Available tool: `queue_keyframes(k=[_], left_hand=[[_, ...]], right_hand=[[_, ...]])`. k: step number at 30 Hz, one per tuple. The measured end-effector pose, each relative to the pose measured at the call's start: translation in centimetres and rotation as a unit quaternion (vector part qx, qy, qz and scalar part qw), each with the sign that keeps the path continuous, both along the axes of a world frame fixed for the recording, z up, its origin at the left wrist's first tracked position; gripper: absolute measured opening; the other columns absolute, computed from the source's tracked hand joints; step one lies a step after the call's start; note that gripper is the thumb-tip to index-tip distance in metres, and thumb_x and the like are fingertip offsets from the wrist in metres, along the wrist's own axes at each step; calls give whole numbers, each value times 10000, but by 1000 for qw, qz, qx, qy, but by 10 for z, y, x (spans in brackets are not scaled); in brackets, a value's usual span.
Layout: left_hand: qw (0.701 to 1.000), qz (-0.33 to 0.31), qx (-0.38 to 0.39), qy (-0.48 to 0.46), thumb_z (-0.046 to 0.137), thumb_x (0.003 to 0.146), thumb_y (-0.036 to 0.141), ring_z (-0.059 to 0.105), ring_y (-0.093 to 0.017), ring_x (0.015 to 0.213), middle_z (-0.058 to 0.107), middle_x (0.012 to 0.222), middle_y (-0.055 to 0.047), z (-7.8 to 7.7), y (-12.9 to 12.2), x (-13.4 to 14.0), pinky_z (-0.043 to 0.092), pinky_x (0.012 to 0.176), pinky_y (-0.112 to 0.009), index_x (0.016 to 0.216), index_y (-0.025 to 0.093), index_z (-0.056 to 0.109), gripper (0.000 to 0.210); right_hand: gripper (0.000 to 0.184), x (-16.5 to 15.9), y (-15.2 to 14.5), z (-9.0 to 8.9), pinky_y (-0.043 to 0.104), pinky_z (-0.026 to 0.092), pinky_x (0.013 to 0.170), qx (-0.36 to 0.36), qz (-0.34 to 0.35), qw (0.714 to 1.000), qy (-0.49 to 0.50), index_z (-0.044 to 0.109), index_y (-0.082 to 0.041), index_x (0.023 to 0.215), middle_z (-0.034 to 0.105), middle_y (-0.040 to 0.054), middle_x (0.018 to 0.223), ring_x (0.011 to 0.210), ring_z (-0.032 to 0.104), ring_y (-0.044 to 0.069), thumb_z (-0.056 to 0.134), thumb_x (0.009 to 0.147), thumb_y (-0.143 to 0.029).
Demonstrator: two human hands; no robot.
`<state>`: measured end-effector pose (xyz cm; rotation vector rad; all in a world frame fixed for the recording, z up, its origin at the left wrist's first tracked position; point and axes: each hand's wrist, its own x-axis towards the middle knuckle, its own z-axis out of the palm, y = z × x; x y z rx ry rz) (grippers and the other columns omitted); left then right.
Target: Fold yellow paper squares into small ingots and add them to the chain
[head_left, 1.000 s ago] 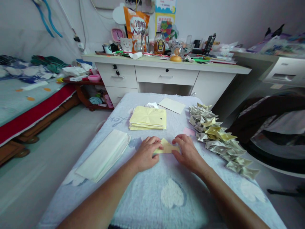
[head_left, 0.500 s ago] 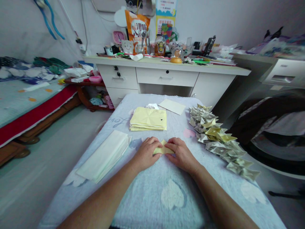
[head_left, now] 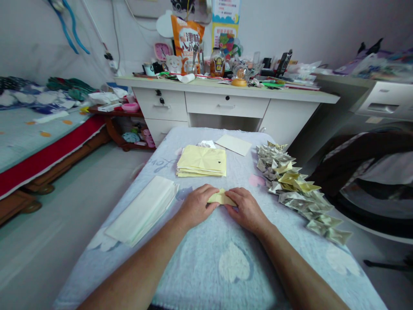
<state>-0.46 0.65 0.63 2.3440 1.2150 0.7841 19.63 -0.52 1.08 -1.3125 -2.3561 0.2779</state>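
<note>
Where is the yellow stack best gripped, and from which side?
Probably the yellow stack by its near right corner, coming from the side of the right hand: it lies flat, its layered near edge faces the person, and something white sits behind it.

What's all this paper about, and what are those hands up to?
A person is holding a small piece of yellow paper between both bare hands, the left hand at one end and the right hand at the other, low over a cloth-covered surface. Just beyond is a stack of yellow sheets. Long pale folded sheets lie to the left, and pointed, folded paper pieces, mostly greyish with some yellow, line the right side.
</note>
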Motion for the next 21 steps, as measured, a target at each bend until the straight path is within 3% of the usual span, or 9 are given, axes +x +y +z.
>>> queue_keyframes(k=[4, 7, 11, 15, 18, 21], left_hand=[[997, 35, 7, -71, 629, 783, 184, 514, -211, 1134, 543, 1175, -61, 2, 0, 4, 438, 975, -375, 1170, 232, 523, 405], [988, 56, -5, -141, 646, 756, 165, 488, -215, 1164, 483, 1255, -70, 1, 1, 9, 489, 906, -356, 1237, 250, 448, 527], [983, 80, 9, -164, 641, 752, 145, 532, -172, 1022, 470, 1228, -66, 2, -1, 12, 503, 835, -306, 1245, 246, 395, 560], [976, 160, 47, -138, 607, 778, 179, 538, -139, 818, 510, 989, -31, 7, -9, 12, 487, 798, -305, 1059, 210, 441, 327], [991, 74, -1, -112, 570, 802, 183, 557, -150, 872, 520, 949, -22, 11, -15, 15, 489, 815, -297, 925, 216, 498, 146], [993, 26, -35, -106, 622, 760, 177, 479, -203, 1163, 454, 1193, -61, 12, -19, 19, 420, 999, -342, 952, 226, 553, 210]], right_hand=[[253, 0, -1, 1, 305, 416, 822, 6, -9, 1000, 14, 567, -168, 1097, 646, 77, 984, 907, 568, 187, 539, 851, -221], [142, -1, -1, 2, 276, 408, 784, 7, -12, 1000, 10, 591, -176, 966, 641, 56, 897, 856, 570, 170, 488, 870, -180], [150, -4, 0, -1, 269, 396, 750, 41, -53, 998, 10, 595, -172, 861, 619, 52, 814, 791, 556, 168, 446, 876, -159], [138, -7, -1, -3, 247, 391, 664, 58, -105, 990, 72, 571, -167, 811, 586, 41, 759, 703, 535, 152, 438, 844, -150], [116, -11, -5, -3, 225, 376, 600, 37, -107, 984, 139, 562, -172, 796, 570, 13, 703, 619, 512, 124, 450, 820, -155], [102, -15, -7, -3, 211, 360, 558, -11, -93, 977, 194, 556, -179, 762, 537, -18, 624, 560, 483, 107, 470, 815, -178]])
